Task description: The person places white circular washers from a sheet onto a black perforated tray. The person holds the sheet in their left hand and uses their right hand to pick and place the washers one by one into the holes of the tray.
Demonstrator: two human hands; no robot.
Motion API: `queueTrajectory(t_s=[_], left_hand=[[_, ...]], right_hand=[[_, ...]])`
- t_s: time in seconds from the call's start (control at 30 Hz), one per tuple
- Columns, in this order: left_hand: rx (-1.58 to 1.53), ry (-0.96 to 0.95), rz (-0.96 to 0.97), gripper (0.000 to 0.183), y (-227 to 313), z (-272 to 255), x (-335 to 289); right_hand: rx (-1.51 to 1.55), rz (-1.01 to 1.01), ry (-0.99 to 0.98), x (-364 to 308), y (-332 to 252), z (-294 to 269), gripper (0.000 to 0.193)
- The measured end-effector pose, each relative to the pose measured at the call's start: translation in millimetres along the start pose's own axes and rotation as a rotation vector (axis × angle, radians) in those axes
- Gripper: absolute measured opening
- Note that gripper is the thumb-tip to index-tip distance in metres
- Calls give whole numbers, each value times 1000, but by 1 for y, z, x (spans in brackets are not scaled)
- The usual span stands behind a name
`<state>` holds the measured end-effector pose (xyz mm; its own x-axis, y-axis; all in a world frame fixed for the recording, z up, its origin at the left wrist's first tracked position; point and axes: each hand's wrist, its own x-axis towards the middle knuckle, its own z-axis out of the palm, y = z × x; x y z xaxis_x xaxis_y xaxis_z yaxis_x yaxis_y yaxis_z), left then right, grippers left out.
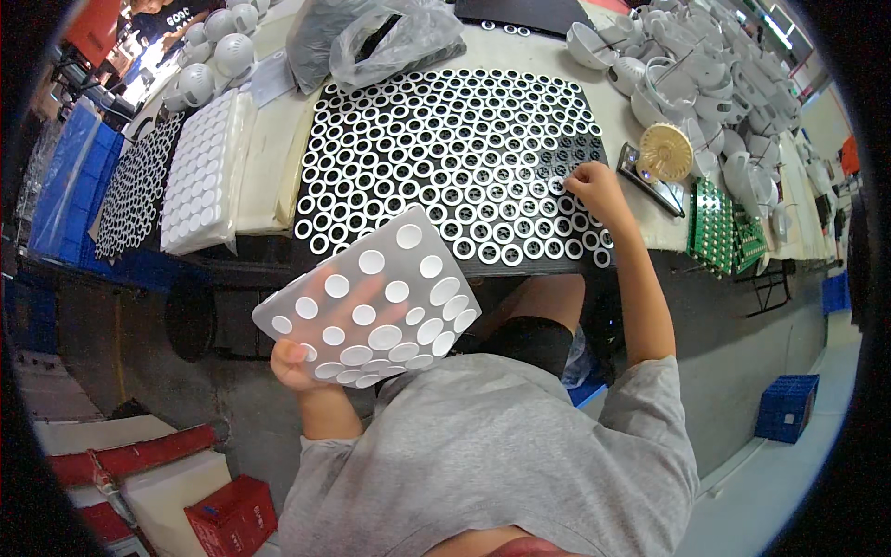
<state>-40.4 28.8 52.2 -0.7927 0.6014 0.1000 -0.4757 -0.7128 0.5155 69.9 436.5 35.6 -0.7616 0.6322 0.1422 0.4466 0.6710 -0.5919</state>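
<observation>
My left hand (295, 364) grips a translucent sheet (311, 288) by its lower left corner, thumb on top and fingers showing faintly through from beneath. Round white discs (385, 337) are scattered over the sheet, which is tilted in front of my body. My right hand (599, 193) is at the right side of a black board (418, 139) covered with white rings. Its fingers are pinched together beside a white ring (557, 186); whatever lies between the fingertips is too small to make out. Near those fingers, some dark round spots (580, 148) have no white ring.
At the left are a stack of sheets with white discs (200, 176) and another ring-covered board (139, 186). Grey plastic bags (394, 42) lie behind. On the right are a small yellowish fan (666, 151), green circuit boards (715, 223) and piled white housings (687, 84). A person works far left.
</observation>
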Motion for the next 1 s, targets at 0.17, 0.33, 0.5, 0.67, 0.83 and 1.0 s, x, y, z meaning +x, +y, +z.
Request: queueTrajectory(t_s=[0.17,0.33,0.5,0.67,0.83,1.0], left_hand=[[-15,-7,5,73,-1,-3,0],[-203,-96,-51,72,-5,11,1],[-68,-37,-42,71,-4,2,0],[-65,-47,-32,72,-5,10,0],[-9,3,25,72,-3,-9,0],[-116,-112,-105,76,-11,20,5]], right_hand=[[46,40,-50,-1,-4,-4,22],[-9,40,-44,-1,3,0,22],[-135,26,66,-4,-1,6,21],[-211,10,82,-4,-5,9,20],[-240,-53,188,-10,-11,7,16],[341,-480,99,-63,-106,-10,11]])
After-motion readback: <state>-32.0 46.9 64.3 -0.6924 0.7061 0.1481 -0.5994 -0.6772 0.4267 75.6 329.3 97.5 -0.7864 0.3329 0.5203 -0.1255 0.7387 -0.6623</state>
